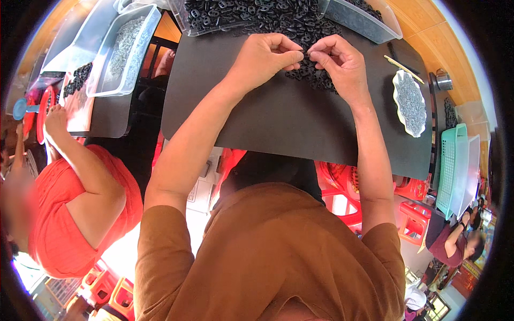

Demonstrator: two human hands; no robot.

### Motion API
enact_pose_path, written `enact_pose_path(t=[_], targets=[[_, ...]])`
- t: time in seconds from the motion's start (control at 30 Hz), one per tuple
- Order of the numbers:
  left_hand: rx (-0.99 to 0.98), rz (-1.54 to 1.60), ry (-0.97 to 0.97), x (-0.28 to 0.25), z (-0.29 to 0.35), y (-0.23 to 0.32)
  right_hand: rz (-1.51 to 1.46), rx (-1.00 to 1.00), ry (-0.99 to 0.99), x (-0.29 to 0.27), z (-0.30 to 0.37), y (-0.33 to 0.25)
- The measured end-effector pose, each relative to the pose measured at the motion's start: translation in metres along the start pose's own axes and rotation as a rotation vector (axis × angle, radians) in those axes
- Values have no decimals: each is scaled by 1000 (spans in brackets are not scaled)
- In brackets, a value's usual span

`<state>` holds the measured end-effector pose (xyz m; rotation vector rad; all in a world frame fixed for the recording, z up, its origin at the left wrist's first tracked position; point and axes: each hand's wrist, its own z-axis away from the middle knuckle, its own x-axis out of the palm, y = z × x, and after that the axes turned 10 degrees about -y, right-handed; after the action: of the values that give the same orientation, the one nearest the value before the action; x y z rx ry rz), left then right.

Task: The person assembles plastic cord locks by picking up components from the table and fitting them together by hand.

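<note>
The left hand [267, 53] and right hand [342, 64] meet above the far part of the dark tabletop [257, 123], each with thumb and index finger pinched together on a small piece [305, 53] too tiny to make out, the other fingers curled in. Beneath and beyond the fingertips, a heap of small black plastic parts [312, 79] spreads from the far edge toward the middle, partly hidden by both hands. Clear plastic bins stand along that edge, one at the far left [214, 28] and one toward the far-right corner [367, 29]. Near the right edge lies a scalloped white dish [397, 93] filled with small grey pieces [412, 104], with a pale stick [404, 69] just beyond it. Past the right edge stands a green plastic basket [448, 171]; left of the tabletop, a co-worker in red [75, 208] sits at another table.
</note>
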<state>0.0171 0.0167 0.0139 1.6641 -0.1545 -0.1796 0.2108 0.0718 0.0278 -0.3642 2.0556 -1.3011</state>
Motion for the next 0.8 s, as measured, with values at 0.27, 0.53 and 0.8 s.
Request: enact_pose_path(t=[0.27, 0.53, 0.8], targets=[[11, -10, -6, 2, 0, -2, 61, -16, -27, 2, 1, -1], [-19, -65, 0, 7, 0, -4, 532, -233, -57, 4, 2, -10], [16, 45, 25, 7, -3, -7, -56, 44, -73, -3, 3, -2]])
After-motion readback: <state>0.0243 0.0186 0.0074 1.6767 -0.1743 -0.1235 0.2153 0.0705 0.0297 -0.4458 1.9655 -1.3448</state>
